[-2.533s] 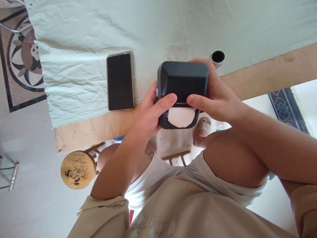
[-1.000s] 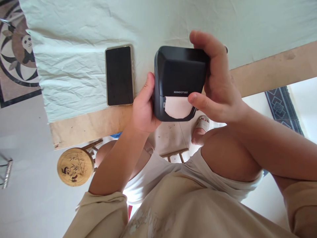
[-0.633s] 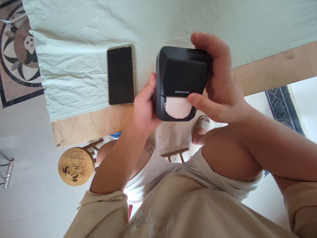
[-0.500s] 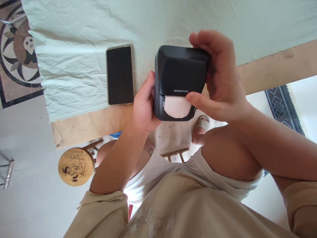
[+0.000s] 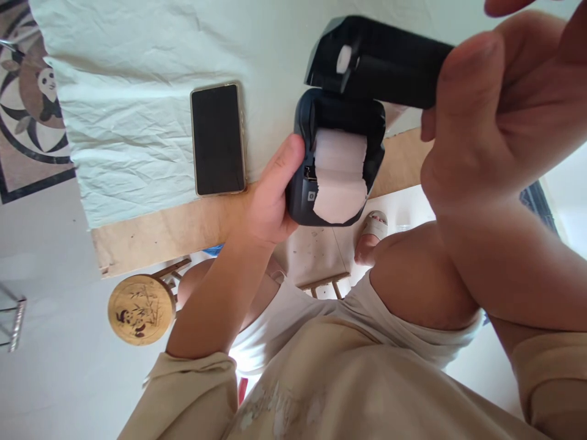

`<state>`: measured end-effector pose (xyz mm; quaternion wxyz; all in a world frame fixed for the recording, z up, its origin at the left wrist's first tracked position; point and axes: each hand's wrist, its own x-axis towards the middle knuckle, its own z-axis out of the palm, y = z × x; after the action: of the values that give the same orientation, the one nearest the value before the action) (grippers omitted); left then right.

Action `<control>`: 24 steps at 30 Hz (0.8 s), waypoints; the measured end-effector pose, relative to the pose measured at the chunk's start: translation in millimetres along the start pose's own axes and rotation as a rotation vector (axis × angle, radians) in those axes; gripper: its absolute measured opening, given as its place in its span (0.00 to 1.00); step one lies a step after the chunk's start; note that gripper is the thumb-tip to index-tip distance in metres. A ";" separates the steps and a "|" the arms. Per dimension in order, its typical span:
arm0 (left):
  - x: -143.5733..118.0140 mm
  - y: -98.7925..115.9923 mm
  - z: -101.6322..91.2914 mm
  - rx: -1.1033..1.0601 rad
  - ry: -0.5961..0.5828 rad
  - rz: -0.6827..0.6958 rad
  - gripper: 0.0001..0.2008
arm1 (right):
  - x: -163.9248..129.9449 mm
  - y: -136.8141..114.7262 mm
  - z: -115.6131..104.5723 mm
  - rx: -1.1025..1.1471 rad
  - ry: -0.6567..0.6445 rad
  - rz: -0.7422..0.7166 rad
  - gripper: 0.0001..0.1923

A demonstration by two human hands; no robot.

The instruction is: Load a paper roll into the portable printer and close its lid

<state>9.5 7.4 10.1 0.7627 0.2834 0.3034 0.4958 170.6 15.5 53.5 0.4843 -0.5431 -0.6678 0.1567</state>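
My left hand (image 5: 275, 192) grips the black body of a label printer (image 5: 300, 211) from its left side, thumb along the edge. Inside the printer lies a roll of white label paper (image 5: 342, 150), its torn end hanging over the front. The printer's cover (image 5: 394, 58) is off the body, raised above and to the right, with its underside showing. My right hand (image 5: 495, 110) pinches the cover's right end between thumb and fingers. Whether the cover still touches the body at its lower edge I cannot tell.
A phone (image 5: 217, 139) with a dark screen lies left of the printer on a pale green cloth (image 5: 132, 122). The wooden table edge (image 5: 151, 235) runs below the cloth. A round wooden stool (image 5: 142, 308) stands at lower left, near my legs.
My right hand has lifted the cover from the printer up and to the right, baring the paper roll inside. My left hand keeps its hold on the body.
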 end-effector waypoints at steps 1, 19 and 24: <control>0.0 -1.0 -0.4 0.001 -0.011 0.005 0.20 | 0.6 -1.9 0.8 -0.010 0.040 -0.008 0.28; -0.5 2.7 11.1 -0.008 0.045 -0.063 0.15 | -2.5 9.3 1.4 -0.595 -0.416 -0.257 0.16; -2.3 0.5 2.0 0.014 0.035 -0.089 0.13 | -3.7 11.0 -3.0 -0.472 -0.465 -0.239 0.16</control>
<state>9.9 5.3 12.2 0.7768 0.2663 0.3323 0.4640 179.1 15.3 45.1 0.1955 -0.5080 -0.8367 0.0597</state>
